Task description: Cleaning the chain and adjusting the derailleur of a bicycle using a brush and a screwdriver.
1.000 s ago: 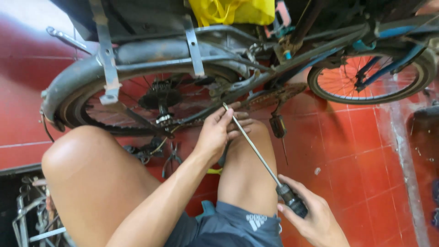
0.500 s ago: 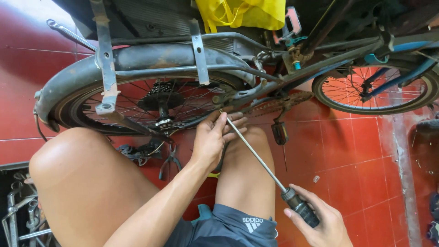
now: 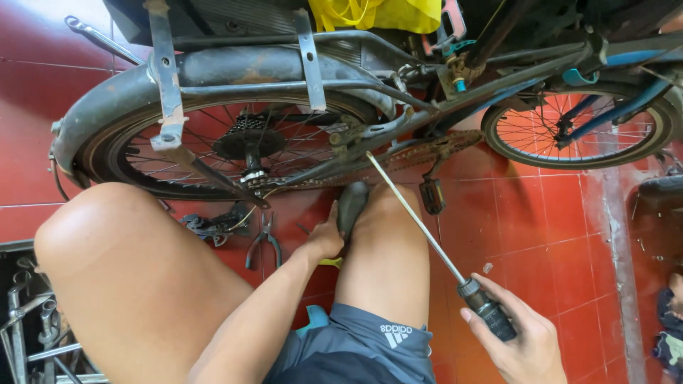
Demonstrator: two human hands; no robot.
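My right hand point(image 3: 523, 341) grips the black handle of a long screwdriver point(image 3: 420, 220). Its shaft slants up and left, with the tip by the chain point(image 3: 420, 153) and frame of a dark bicycle. My left hand point(image 3: 326, 238) is low between my knees, its fingers closed on a dark rounded handle-like object point(image 3: 353, 205); what that object is cannot be made out. The rear wheel point(image 3: 235, 146) with its sprocket and grey mudguard lies just beyond my left knee.
Pliers point(image 3: 263, 238) and loose dark bike parts point(image 3: 212, 224) lie on the red tiled floor under the rear wheel. A pedal point(image 3: 432, 195) hangs near my right knee. The front wheel point(image 3: 576, 131) is at right, a yellow bag point(image 3: 388, 13) on top, metal tools point(image 3: 32, 334) at bottom left.
My left hand has come down from the chain area to between my knees and now holds a dark object. The right hand keeps the screwdriver in much the same place.
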